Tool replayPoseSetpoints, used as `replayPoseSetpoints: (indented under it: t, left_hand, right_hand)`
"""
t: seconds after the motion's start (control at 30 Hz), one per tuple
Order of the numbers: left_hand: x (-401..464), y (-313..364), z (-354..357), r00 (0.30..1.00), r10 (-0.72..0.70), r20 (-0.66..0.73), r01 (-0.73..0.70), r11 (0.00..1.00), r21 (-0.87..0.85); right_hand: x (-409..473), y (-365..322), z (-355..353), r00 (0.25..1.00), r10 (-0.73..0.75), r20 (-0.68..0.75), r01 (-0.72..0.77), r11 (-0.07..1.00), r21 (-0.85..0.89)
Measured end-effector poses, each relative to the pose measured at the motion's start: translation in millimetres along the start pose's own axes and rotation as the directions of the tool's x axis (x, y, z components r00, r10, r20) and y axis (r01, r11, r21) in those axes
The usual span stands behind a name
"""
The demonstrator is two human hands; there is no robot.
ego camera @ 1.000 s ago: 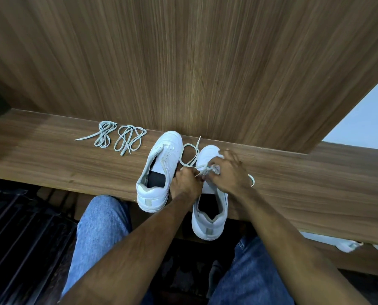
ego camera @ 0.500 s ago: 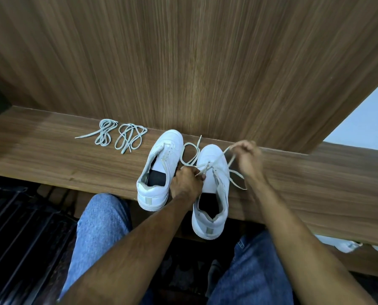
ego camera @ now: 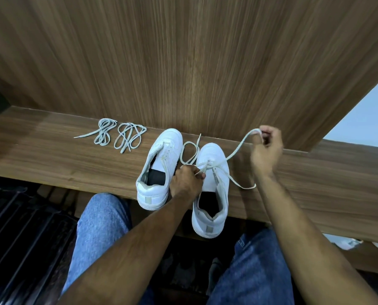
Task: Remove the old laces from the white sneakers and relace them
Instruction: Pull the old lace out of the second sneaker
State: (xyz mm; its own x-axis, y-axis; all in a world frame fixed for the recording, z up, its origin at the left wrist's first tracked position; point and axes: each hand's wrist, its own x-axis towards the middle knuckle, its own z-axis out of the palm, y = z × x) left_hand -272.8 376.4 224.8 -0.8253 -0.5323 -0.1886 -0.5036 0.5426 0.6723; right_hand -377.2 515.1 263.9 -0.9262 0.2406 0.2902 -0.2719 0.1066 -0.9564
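Head view: the right hand [ego camera: 266,148] pinches the lace [ego camera: 238,150] and pulls; the left hand [ego camera: 187,180] grips the right sneaker [ego camera: 213,183]. A hard tug might yank the lace out.

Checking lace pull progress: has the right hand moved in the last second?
Yes. The right hand, pinching the lace, has pulled away from the right sneaker, moving rightward and toward the wood back panel.
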Motion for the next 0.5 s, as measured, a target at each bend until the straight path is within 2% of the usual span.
replayPoseSetpoints:
  t: [0.03, 0.1, 0.17, 0.2, 0.27, 0.4, 0.47, 0.5]
  left_hand:
    - [0, 0, 0, 1.000, -0.001, 0.000, 0.001, 1.000, 0.003]
    - [0, 0, 0, 1.000, -0.005, 0.004, 0.005, 1.000, 0.006]
    - [-1, 0, -1, 1.000, -0.004, 0.007, 0.004, 1.000, 0.004]
    - [-1, 0, -1, 1.000, -0.001, 0.007, 0.001, 1.000, 0.003]
    - [-1, 1, -3, 1.000, 0.002, 0.016, -0.003, 1.000, 0.004]
    - [-1, 0, -4, 1.000, -0.011, 0.023, 0.011, 1.000, -0.004]
    - [-1, -1, -3, 1.000, -0.011, 0.023, 0.011, 1.000, -0.010]
    - [-1, -1, -3, 1.000, -0.013, 0.022, 0.013, 1.000, -0.015]
  right_hand:
    - [-5, 4, 1, 0.994, -0.020, 0.108, 0.043, 0.975, -0.216]
    - [-15, 15, 3, 0.937, -0.030, 0.348, 0.235, 0.792, -0.564]
    - [-28, 23, 9, 0.826, 0.029, 0.563, 0.426, 0.620, -0.658]
    - [-35, 26, 13, 0.771, 0.087, 0.631, 0.477, 0.576, -0.664]
    - [-48, 31, 22, 0.729, 0.170, 0.663, 0.499, 0.530, -0.685]
    - [-56, 32, 31, 0.756, 0.152, 0.637, 0.510, 0.474, -0.718]
    - [-55, 31, 30, 0.770, 0.102, 0.629, 0.500, 0.516, -0.696]
    - [-52, 32, 28, 0.802, 0.071, 0.593, 0.451, 0.580, -0.678]
